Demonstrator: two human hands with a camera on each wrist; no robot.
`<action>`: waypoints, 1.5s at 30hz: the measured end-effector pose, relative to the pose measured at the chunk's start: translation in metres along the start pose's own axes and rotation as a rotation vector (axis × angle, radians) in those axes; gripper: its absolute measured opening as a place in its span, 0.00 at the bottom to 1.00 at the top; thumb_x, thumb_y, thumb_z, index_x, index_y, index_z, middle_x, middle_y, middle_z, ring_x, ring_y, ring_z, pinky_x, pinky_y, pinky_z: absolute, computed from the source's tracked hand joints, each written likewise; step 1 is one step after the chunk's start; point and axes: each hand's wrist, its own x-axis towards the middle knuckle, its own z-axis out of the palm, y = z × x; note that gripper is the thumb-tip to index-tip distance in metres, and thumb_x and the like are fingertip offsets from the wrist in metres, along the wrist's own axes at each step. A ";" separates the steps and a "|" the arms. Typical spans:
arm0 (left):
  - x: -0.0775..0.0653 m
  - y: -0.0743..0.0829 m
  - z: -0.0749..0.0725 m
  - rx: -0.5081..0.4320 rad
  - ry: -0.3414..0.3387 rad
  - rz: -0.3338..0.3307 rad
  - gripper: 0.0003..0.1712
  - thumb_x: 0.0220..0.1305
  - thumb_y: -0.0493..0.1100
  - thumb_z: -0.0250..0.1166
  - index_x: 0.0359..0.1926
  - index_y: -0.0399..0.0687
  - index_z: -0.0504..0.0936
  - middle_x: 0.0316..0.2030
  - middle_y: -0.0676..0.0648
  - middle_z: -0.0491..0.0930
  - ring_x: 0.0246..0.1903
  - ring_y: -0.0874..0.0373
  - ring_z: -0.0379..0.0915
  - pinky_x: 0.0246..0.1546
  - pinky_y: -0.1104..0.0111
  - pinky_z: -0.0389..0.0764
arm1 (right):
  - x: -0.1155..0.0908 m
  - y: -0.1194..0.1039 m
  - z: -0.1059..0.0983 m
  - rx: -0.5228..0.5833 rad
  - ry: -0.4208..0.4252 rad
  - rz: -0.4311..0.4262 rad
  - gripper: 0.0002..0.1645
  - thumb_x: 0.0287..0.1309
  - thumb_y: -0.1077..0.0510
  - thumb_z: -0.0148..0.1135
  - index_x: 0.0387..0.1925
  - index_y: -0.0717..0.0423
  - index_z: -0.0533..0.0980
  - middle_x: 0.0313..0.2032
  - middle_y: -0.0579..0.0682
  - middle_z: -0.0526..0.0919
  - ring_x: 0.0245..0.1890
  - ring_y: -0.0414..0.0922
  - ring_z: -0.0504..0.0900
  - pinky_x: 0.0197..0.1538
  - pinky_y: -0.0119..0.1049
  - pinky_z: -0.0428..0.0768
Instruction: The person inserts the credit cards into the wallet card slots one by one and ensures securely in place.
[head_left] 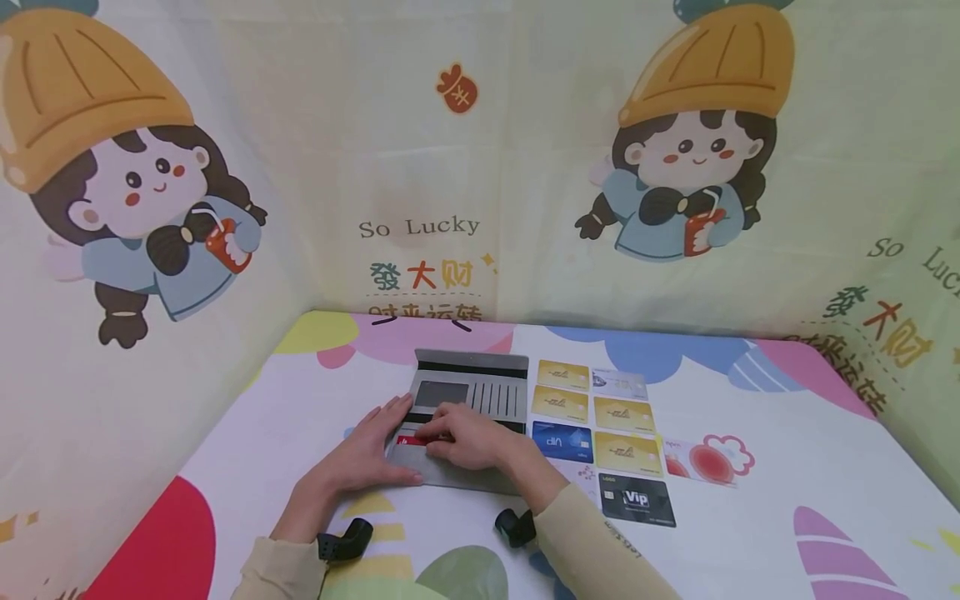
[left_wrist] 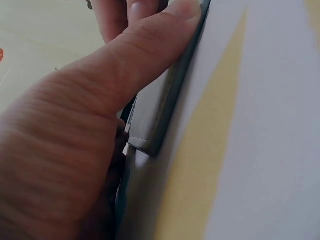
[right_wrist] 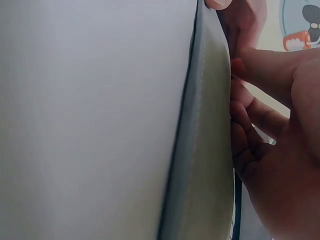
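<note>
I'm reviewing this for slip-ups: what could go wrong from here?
The right hand pinches the small red rectangular card at the grey rectangular wallet, so the card might catch or bend there. In the head view, the beige cloth right sleeve overlaps the white rectangular card with pink blossoms, so it could nudge that card. If the left hand along the wallet's left edge eased off, the wallet might shift.

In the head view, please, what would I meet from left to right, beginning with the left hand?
Left hand, right hand, blue card, black Vip card, pale card with red print.
</note>
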 end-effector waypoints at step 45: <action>-0.001 -0.001 0.001 -0.006 0.019 -0.005 0.69 0.43 0.67 0.79 0.79 0.47 0.54 0.78 0.47 0.53 0.77 0.45 0.42 0.74 0.45 0.45 | -0.026 0.015 -0.027 0.136 0.114 0.054 0.20 0.66 0.54 0.66 0.58 0.52 0.82 0.46 0.45 0.79 0.46 0.43 0.77 0.52 0.38 0.78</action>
